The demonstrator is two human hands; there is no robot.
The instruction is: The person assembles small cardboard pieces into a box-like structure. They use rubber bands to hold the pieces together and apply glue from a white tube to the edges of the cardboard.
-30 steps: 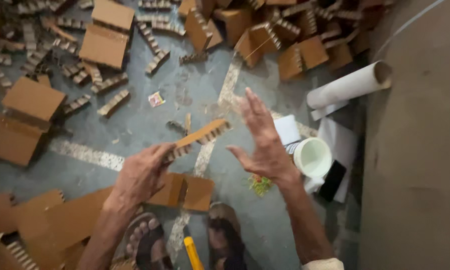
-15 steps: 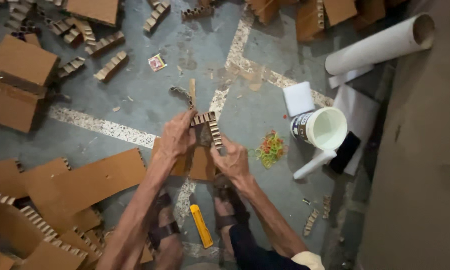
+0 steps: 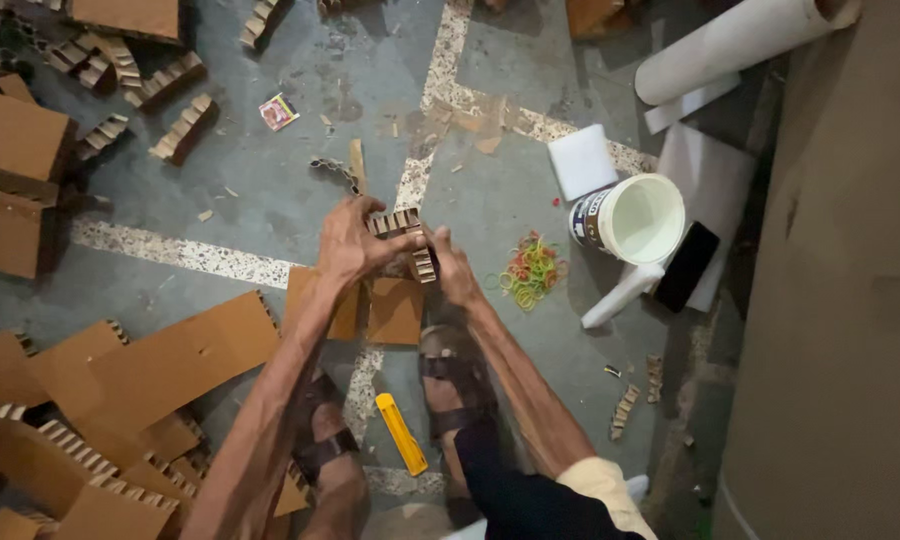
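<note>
Both my hands meet over the floor and grip a notched strip of corrugated cardboard [image 3: 407,240], bent into a corner shape. My left hand [image 3: 350,243] holds its left part from above, and my right hand [image 3: 456,268] pinches its right end. Under the hands lie two flat brown cardboard squares [image 3: 394,310]. My two sandalled feet [image 3: 448,385] are below them, with a yellow utility knife [image 3: 402,434] lying between the feet.
A white bucket [image 3: 641,220], a pile of coloured rubber bands [image 3: 531,270], a black phone [image 3: 687,266] and white paper rolls [image 3: 740,42] sit at the right. Flat cardboard sheets [image 3: 160,365] and folded notched strips [image 3: 180,130] lie at left and top. A brown wall [image 3: 840,300] bounds the right.
A second ago my hands were apart, the left holding a straight strip. They came together and bent the strip; the view has also shifted downward.
</note>
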